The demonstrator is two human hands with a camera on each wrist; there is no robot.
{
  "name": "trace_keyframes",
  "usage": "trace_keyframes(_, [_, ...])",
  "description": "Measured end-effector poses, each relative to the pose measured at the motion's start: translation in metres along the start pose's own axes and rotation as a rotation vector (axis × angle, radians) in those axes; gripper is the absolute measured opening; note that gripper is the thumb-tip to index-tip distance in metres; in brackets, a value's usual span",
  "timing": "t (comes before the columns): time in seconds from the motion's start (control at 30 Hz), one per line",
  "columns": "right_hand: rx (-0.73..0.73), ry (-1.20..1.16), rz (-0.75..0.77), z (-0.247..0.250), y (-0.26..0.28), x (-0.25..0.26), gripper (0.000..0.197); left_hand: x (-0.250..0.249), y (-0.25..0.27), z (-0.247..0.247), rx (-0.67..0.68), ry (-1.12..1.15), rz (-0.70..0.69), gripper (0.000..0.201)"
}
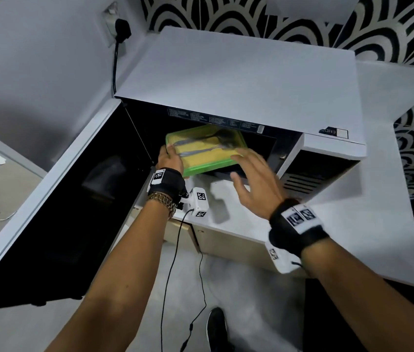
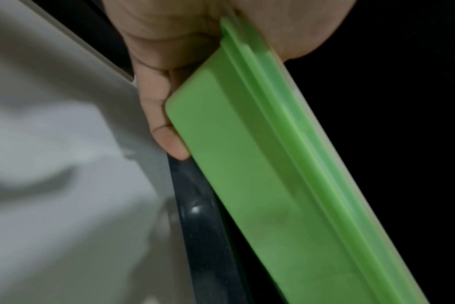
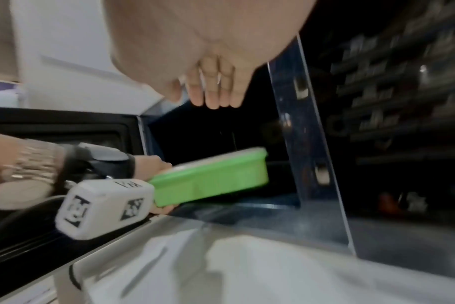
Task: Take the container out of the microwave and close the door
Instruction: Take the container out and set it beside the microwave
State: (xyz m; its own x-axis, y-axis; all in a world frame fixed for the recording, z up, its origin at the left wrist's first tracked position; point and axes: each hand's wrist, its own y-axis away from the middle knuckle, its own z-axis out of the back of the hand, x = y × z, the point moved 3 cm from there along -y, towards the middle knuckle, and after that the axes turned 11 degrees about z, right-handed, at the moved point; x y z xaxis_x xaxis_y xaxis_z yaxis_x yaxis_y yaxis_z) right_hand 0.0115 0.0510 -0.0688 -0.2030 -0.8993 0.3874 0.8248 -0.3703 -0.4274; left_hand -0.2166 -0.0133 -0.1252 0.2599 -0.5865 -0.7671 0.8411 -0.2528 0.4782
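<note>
A green container with a clear lid, yellow inside with cutlery showing through, sits tilted in the mouth of the white microwave. My left hand grips its near left corner, thumb on the lid and fingers under the green base. My right hand hovers open just right of the container, fingers straight, touching nothing. The microwave door stands swung wide to the left.
The microwave stands on a white counter with wooden cabinet fronts below. A black plug and cord hang on the wall at the back left. Thin black cables dangle from my wrists. My shoe is on the floor.
</note>
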Motion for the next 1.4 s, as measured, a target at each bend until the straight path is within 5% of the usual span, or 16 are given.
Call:
trace_keyframes(0.13, [0.201, -0.141, -0.449, -0.039, -0.024, -0.036, 0.060, 0.000, -0.003, -0.002, 0.018, -0.005, 0.004, 0.053])
trace_keyframes(0.3, [0.148, -0.245, -0.626, -0.050, -0.042, -0.054, 0.048, -0.005, 0.003, 0.002, -0.031, 0.009, -0.005, 0.051])
trace_keyframes(0.7, [0.039, -0.283, -0.593, -0.053, 0.004, -0.028, 0.083, 0.023, 0.016, 0.017, 0.041, 0.090, -0.060, 0.046])
trace_keyframes(1.2, [0.073, -0.214, -0.495, -0.041, 0.129, -0.003, 0.090, 0.105, 0.086, 0.023, 0.136, -0.003, -0.067, 0.044])
trace_keyframes(1.4, [0.003, -0.190, -0.573, -0.027, 0.182, -0.003, 0.091, 0.120, 0.115, -0.003, 0.243, -0.039, -0.059, 0.049])
